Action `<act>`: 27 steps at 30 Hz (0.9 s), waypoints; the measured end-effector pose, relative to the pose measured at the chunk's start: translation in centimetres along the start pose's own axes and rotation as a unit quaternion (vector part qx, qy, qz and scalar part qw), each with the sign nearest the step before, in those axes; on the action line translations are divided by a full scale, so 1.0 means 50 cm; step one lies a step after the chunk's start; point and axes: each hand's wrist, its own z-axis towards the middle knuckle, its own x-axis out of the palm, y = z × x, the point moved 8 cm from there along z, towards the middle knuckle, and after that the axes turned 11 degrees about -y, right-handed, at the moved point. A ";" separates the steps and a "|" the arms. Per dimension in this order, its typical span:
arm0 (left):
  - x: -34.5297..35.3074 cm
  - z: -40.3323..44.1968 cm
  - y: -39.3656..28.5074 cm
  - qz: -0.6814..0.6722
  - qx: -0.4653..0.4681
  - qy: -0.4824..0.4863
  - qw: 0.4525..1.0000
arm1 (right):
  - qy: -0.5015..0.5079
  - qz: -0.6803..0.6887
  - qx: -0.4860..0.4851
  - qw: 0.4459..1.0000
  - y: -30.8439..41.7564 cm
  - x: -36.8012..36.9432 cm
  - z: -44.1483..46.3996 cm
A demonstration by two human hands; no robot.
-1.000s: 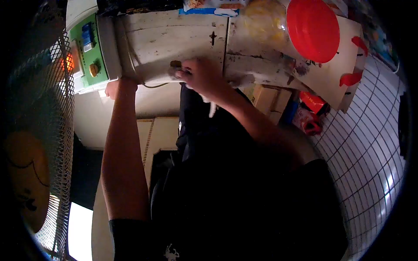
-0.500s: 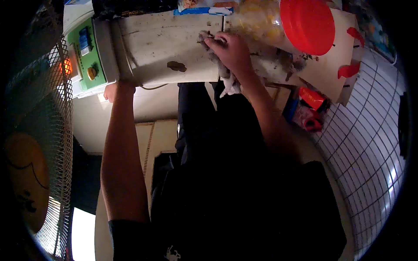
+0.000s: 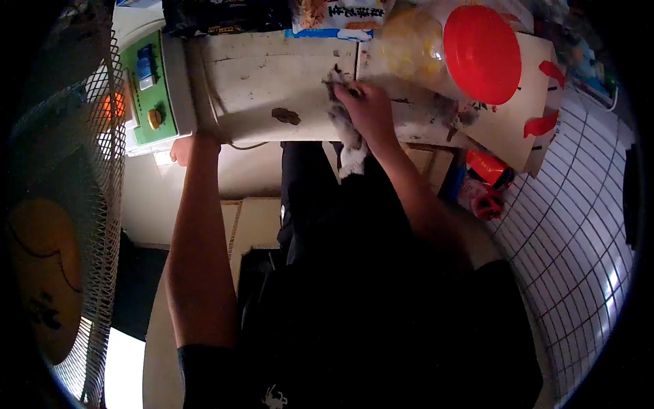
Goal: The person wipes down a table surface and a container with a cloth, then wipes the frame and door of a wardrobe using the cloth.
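My right hand (image 3: 368, 112) is closed on a crumpled grey-white cloth (image 3: 346, 129), pressed to the worn white tabletop (image 3: 259, 68); the cloth's pale end hangs over the front edge. A brown mark (image 3: 285, 116) shows on the surface left of it. My left hand (image 3: 188, 148) is at the table's front edge, just below the corner of a white appliance with a green panel (image 3: 146, 92). Its fingers are mostly hidden, so what it grips, if anything, cannot be made out.
A clear jar (image 3: 412, 46) with a red lid (image 3: 482, 54) lies at the back right. Behind are food packets (image 3: 340, 15) and a black package (image 3: 228, 15). A cable (image 3: 208, 88) runs beside the appliance. Wire mesh (image 3: 102, 177) stands at the left.
From one second ago, my right hand has moved right across the tabletop with the cloth, uncovering the brown mark. Since the middle frame the view has shifted slightly. My left hand stays at the edge.
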 end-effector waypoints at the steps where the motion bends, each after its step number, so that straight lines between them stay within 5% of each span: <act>1: -0.016 -0.021 -0.006 -0.002 -0.012 -0.011 1.000 | 0.020 0.028 0.036 0.999 -0.002 -0.001 -0.007; 4: -0.039 -0.036 -0.013 0.009 -0.030 -0.065 0.997 | -0.021 0.041 0.046 0.998 0.025 -0.009 0.007; 6: -0.051 -0.083 0.024 -0.262 -0.263 -0.107 0.922 | -0.030 0.045 0.045 0.998 0.031 0.008 0.028; 7: -0.047 -0.069 0.031 -0.260 -0.261 -0.104 0.924 | -0.045 0.051 0.042 0.997 0.031 0.012 0.037; 8: -0.037 -0.032 0.001 -0.092 -0.098 -0.039 0.990 | -0.050 0.046 0.044 0.997 0.026 0.011 0.028; 10: -0.020 -0.044 -0.023 0.081 0.073 0.032 0.993 | -0.028 0.158 0.092 0.983 -0.001 0.022 -0.008; 13: -0.031 -0.048 -0.044 0.012 0.133 0.016 0.991 | -0.008 0.037 0.066 0.997 -0.018 -0.003 -0.020; 20: -0.002 -0.007 -0.014 -0.026 0.057 0.019 0.998 | -0.071 0.109 0.019 0.991 0.013 -0.007 0.013; 22: -0.020 -0.018 -0.003 -0.026 0.002 -0.013 1.000 | -0.022 -0.048 0.032 0.998 -0.006 -0.009 -0.021; 23: -0.030 -0.025 0.000 -0.030 -0.027 -0.031 0.999 | 0.001 0.042 0.044 0.998 -0.002 -0.012 -0.035; 27: -0.070 -0.091 -0.009 -0.118 -0.111 -0.088 0.983 | -0.002 0.055 0.048 0.997 0.011 -0.006 0.000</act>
